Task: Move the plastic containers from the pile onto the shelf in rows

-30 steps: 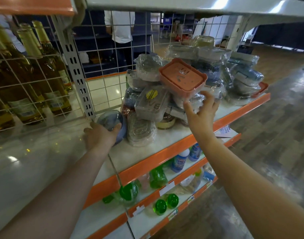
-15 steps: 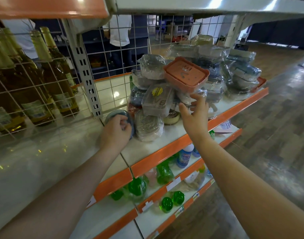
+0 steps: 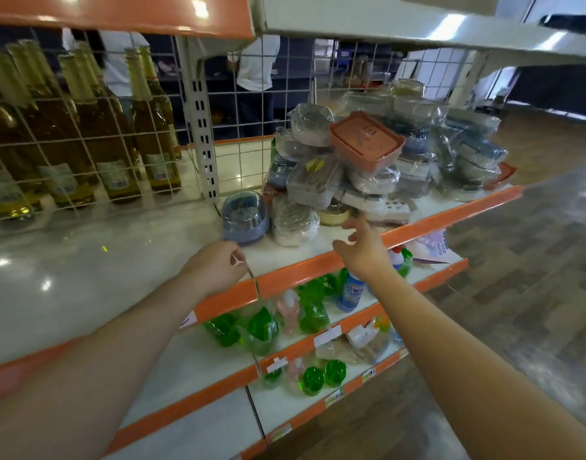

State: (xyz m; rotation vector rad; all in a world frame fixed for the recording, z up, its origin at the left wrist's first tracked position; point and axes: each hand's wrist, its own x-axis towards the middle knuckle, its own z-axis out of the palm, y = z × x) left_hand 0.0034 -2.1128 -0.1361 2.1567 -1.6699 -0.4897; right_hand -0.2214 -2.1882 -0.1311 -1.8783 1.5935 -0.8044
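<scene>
A wood-patterned floor (image 3: pixel 534 267) runs beside the orange-edged shelf (image 3: pixel 318 270). The pile (image 3: pixel 368 161) of wrapped containers sits on it, a blue container (image 3: pixel 245 218) just left. Both hands hover in front, holding nothing: left hand (image 3: pixel 215 267) loosely curled, right hand (image 3: pixel 363 250) with fingers spread.

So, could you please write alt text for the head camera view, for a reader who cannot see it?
Two bare hands reach toward a shelf with an orange edge, holding nothing: the left hand just below a blue wrapped container, the right hand open before a pile of wrapped plastic containers topped by an orange box. Glass bottles stand behind wire mesh at left.
</scene>
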